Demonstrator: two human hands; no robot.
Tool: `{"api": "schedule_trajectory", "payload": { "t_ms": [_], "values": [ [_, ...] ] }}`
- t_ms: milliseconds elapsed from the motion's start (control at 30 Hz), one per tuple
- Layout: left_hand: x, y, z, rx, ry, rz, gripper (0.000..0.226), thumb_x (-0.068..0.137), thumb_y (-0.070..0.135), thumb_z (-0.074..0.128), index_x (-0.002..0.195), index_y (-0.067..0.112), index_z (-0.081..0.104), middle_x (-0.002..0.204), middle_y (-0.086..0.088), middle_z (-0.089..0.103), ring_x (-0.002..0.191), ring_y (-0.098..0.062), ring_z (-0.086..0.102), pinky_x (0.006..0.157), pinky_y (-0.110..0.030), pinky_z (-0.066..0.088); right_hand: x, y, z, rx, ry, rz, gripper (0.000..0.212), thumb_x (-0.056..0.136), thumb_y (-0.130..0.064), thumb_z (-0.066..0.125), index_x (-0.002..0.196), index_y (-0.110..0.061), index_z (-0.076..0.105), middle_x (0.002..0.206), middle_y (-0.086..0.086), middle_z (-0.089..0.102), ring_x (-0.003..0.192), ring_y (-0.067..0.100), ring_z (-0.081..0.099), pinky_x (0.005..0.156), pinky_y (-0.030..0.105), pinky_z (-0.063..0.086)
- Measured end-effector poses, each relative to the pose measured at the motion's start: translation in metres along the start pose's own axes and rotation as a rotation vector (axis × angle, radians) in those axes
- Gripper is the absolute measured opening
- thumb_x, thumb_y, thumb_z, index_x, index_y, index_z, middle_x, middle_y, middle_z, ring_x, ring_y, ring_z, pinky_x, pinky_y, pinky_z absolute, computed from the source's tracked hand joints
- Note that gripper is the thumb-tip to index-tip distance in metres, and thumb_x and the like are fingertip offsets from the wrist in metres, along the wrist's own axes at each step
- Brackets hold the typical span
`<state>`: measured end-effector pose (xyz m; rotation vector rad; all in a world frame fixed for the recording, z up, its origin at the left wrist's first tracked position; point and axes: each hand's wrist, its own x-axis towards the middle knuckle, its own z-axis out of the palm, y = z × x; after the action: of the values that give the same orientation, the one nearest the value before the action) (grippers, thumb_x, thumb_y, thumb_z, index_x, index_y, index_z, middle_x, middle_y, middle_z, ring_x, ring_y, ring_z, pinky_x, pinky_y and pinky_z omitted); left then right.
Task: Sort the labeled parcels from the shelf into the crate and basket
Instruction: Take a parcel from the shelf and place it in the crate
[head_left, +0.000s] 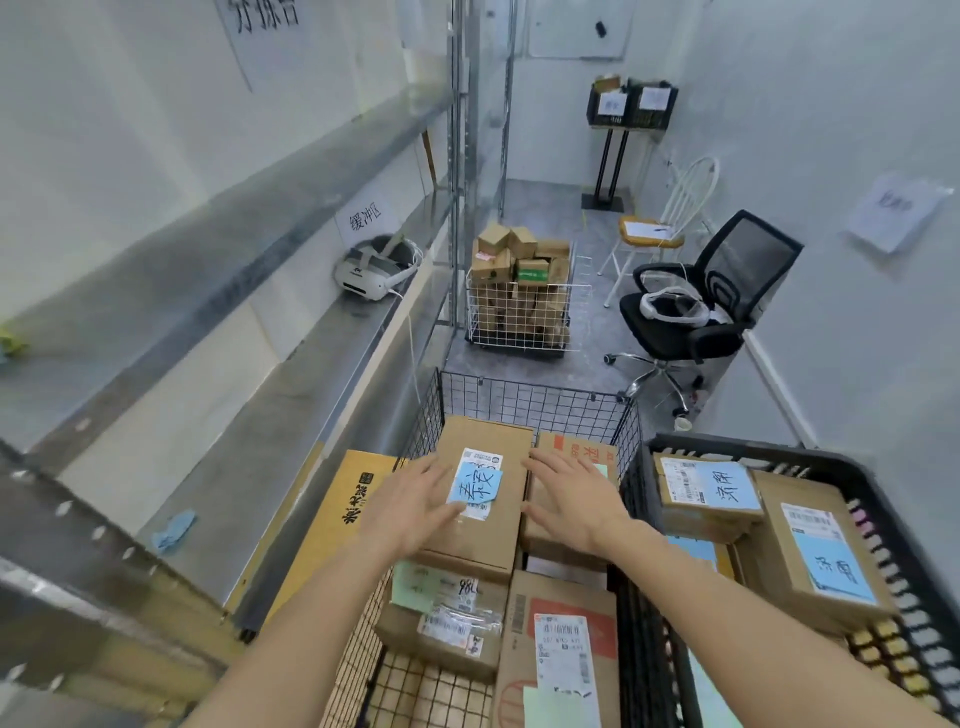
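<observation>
Several parcels already lie in both containers, so the sorting looks well advanced. Nearest, at 6 o'clock in the frame, a flat cardboard box with a red print and white shipping label (563, 660) rests on the wire floor of the black wire basket (540, 402), beside a smaller taped carton (441, 629) with a pale green note. Above them sits the labelled parcel (480, 499), a plain matte brown carton with a white barcode slip and a blue handwritten tag, lying on top of the pile inside the basket. The left hand (415, 501) and the right hand (569, 499) flank it, fingers straight and spread, released and grasping nothing, seemingly just touching its edges. At 3 o'clock the black slotted plastic crate (893, 525) holds a few flat cartons with blue tags. At 9 o'clock the grey metal shelf (322, 374) carries only a white headset (376, 270) and a blue scrap (174, 530), so little seems left there. Far off, at 12 o'clock, a white wire cart (524, 317) stands heaped with small boxes.
</observation>
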<state>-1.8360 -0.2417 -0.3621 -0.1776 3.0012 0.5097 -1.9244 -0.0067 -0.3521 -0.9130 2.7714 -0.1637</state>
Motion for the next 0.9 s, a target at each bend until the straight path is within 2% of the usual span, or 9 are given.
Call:
{"api": "schedule_trajectory", "payload": {
  "t_ms": [200, 433, 633, 800, 900],
  "values": [
    [-0.053, 0.027, -0.103, 0.049, 0.160, -0.044, 0.078, 0.094, 0.061, 0.055, 0.160, 0.031, 0.026, 0.166, 0.004, 0.024, 0.151, -0.017, 0.026, 0.121, -0.037, 0.026, -0.038, -0.037, -0.094, -0.053, 0.105, -0.058, 0.074, 0.100, -0.055, 0.047, 0.161, -0.032, 0.014, 0.169, -0.008, 0.010, 0.155, 0.015, 0.010, 0.125, 0.040, 0.007],
    [-0.176, 0.074, -0.200, 0.141, 0.377, -0.227, 0.088, 0.088, 0.072, 0.054, 0.160, 0.031, 0.024, 0.167, 0.000, 0.023, 0.152, -0.022, 0.026, 0.123, -0.044, 0.023, -0.091, -0.111, -0.180, -0.021, 0.265, -0.325, 0.078, 0.097, -0.063, 0.047, 0.161, -0.036, 0.011, 0.169, -0.007, 0.010, 0.154, 0.016, 0.014, 0.125, 0.042, 0.014],
    [-0.331, 0.116, -0.224, 0.215, 0.583, -0.426, 0.090, 0.088, 0.075, 0.052, 0.160, 0.030, 0.023, 0.167, 0.001, 0.022, 0.153, -0.018, 0.022, 0.125, -0.044, 0.018, -0.181, -0.184, -0.203, 0.027, 0.328, -0.593, 0.077, 0.098, -0.062, 0.046, 0.161, -0.034, 0.013, 0.169, -0.004, 0.013, 0.154, 0.019, 0.017, 0.125, 0.044, 0.018],
    [-0.475, 0.145, -0.234, 0.230, 0.688, -0.632, 0.093, 0.085, 0.074, 0.058, 0.159, 0.030, 0.025, 0.165, 0.001, 0.027, 0.152, -0.019, 0.025, 0.124, -0.046, 0.022, -0.278, -0.262, -0.200, 0.074, 0.293, -0.801, 0.089, 0.090, -0.075, 0.049, 0.161, -0.036, 0.011, 0.169, -0.006, 0.010, 0.154, 0.021, 0.016, 0.124, 0.046, 0.020],
    [-0.565, 0.161, -0.238, 0.309, 0.719, -0.744, 0.093, 0.083, 0.074, 0.059, 0.158, 0.026, 0.030, 0.163, -0.001, 0.031, 0.150, -0.020, 0.029, 0.123, -0.044, 0.024, -0.340, -0.311, -0.202, 0.125, 0.273, -0.927, 0.093, 0.085, -0.076, 0.056, 0.160, -0.039, 0.015, 0.168, -0.009, 0.016, 0.152, 0.019, 0.023, 0.122, 0.047, 0.026]
  ]
}}
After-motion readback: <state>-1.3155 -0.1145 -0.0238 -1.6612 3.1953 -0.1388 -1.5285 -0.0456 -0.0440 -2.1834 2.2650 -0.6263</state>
